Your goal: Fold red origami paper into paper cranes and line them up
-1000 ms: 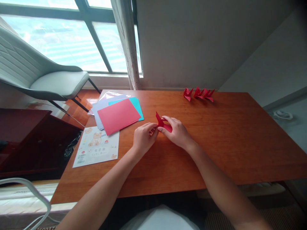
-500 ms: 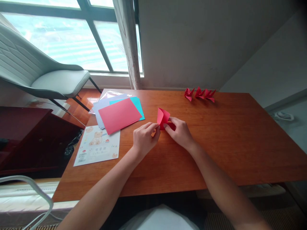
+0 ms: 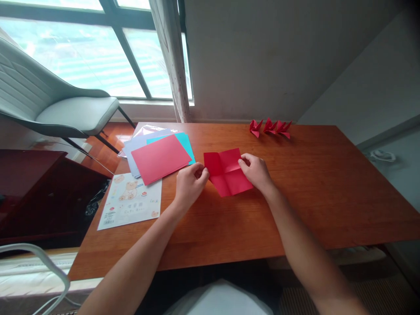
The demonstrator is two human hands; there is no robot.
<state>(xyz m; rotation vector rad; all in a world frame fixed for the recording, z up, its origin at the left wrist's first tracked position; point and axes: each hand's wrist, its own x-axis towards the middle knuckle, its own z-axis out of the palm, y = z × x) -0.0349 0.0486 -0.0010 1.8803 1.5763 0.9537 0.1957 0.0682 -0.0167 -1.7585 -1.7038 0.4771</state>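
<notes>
Left hand [image 3: 190, 183] pinching red paper [image 3: 230, 174] at nine o'clock, right hand [image 3: 257, 173] gripping it at two o'clock (creases crossing).

Creased paper sheet [image 3: 229, 172], smooth, apparently wooden table [image 3: 305, 188]

A hand could slide easily over the bare wood on the right half of the desk [image 3: 328, 188], past the right hand [image 3: 257, 173]. The left is tighter: coloured sheets [image 3: 160, 158] lie fanned out right by the left hand [image 3: 190, 183], and a bear-printed sheet [image 3: 131, 202] takes up the room nearer the person. Between the hands, the creased red paper [image 3: 229, 172] fills the gap. Beyond it, open wood runs toward the wall [image 3: 249, 61], with three folded red figures [image 3: 270, 127] in the way farther right.
</notes>
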